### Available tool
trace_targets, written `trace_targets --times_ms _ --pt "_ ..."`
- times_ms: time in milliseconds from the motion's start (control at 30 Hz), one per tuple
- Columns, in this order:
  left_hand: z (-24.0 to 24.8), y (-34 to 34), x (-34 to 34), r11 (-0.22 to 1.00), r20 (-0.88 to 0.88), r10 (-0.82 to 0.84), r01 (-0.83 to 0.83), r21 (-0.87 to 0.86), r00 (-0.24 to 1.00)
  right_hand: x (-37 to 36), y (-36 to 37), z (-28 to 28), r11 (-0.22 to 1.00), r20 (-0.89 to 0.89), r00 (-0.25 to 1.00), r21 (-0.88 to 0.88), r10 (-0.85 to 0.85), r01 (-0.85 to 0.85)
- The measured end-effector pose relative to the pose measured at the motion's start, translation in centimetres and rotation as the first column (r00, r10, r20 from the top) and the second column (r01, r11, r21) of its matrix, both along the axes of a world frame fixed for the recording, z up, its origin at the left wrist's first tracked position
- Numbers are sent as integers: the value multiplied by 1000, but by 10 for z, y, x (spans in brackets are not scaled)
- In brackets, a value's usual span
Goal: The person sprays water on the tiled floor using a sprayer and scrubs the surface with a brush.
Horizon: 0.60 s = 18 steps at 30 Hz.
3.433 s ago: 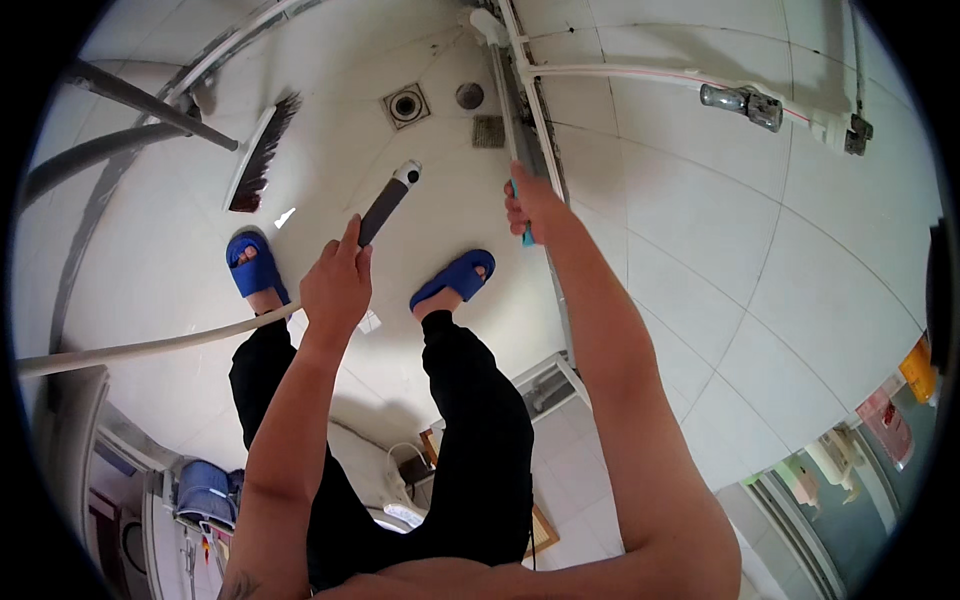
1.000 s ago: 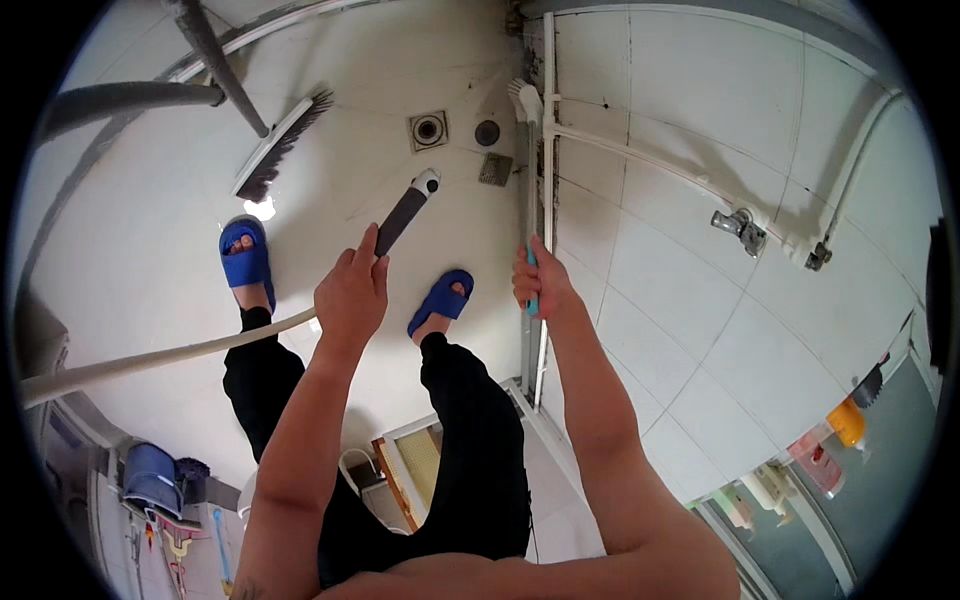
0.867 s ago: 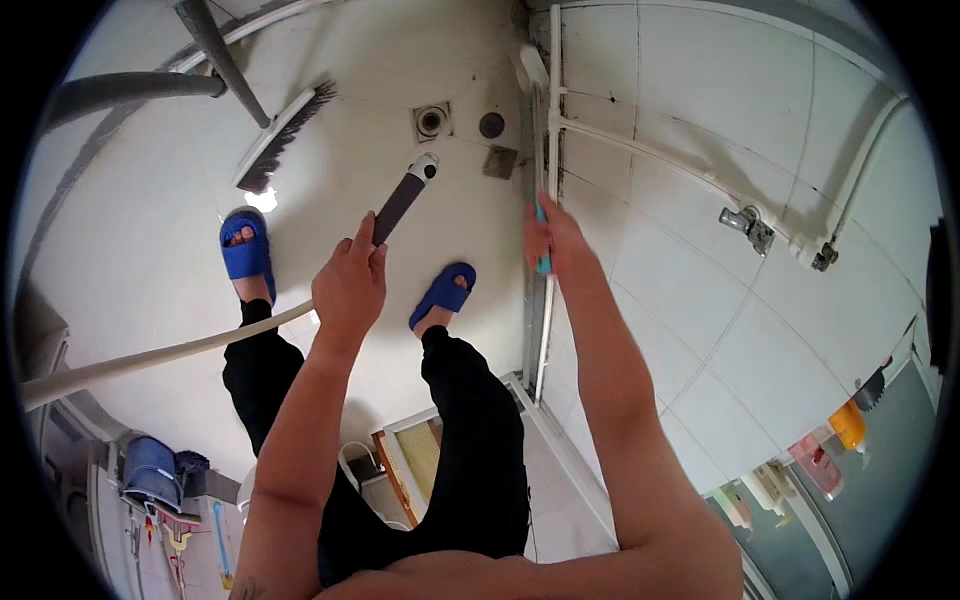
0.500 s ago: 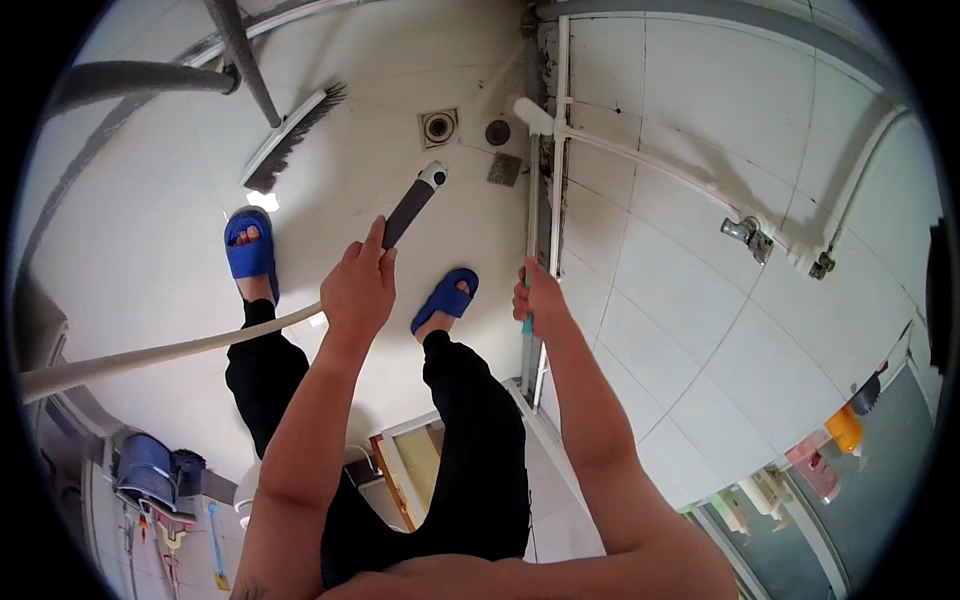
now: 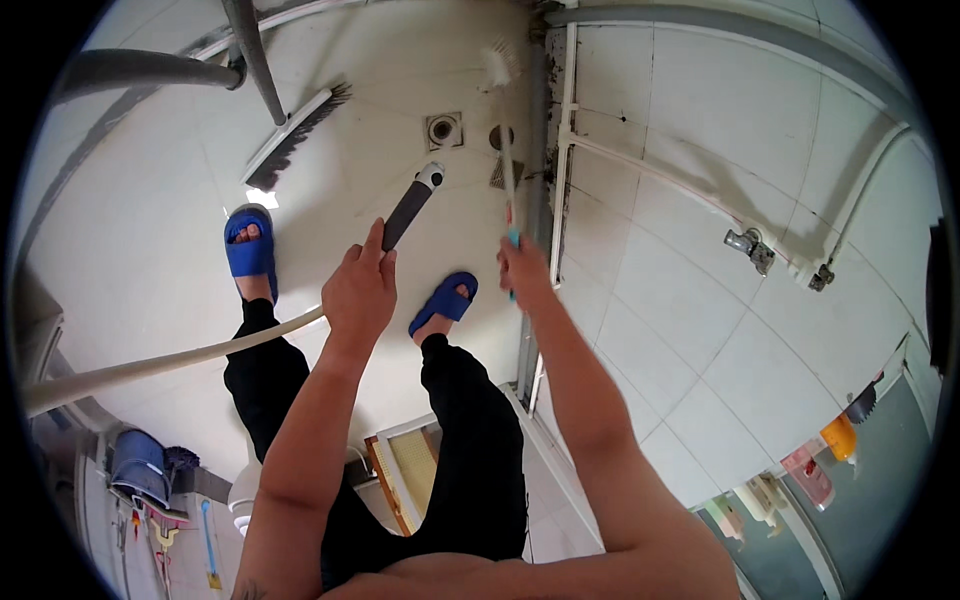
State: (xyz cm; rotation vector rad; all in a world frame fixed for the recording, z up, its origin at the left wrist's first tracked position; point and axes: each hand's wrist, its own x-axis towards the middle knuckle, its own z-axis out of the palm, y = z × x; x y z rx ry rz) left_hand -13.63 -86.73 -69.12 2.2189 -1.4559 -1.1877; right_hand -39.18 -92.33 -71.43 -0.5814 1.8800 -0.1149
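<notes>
My left hand (image 5: 358, 290) is closed around the grey grip of a hose nozzle (image 5: 408, 212), its pale head pointing forward over the floor. From behind that hand a cream hose (image 5: 180, 362) runs off to the left. A long-handled scrub brush (image 5: 508, 165) is in my right hand (image 5: 524, 272), gripped by its light-blue end. Motion smears its white bristle head (image 5: 502, 66), which is near the floor by the far right wall corner. The shaft passes in front of a round drain cover (image 5: 495, 137) and a small square grate (image 5: 500, 176).
A square floor drain (image 5: 443, 131) lies ahead, left of the shaft. The broom head (image 5: 285, 140) rests at the far left. Blue slippers (image 5: 252, 250) are on my feet. The right tiled wall carries a white pipe (image 5: 665, 178) and a metal tap (image 5: 750, 250); bottles (image 5: 838, 436) stand lower right.
The brush has swung left, off the wall pipe and out over the floor, with my right hand shifting slightly left and forward. My left hand and the nozzle are almost still.
</notes>
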Motion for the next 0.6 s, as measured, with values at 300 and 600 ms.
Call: trace_targets --times_ms 300,600 --pt "-1 -1 -7 994 -40 2 3 112 999 27 -120 -60 982 -291 940 -16 177 -189" --pt "-3 -5 -3 996 -28 56 -54 73 998 15 -81 -113 762 -651 592 -31 475 -646"
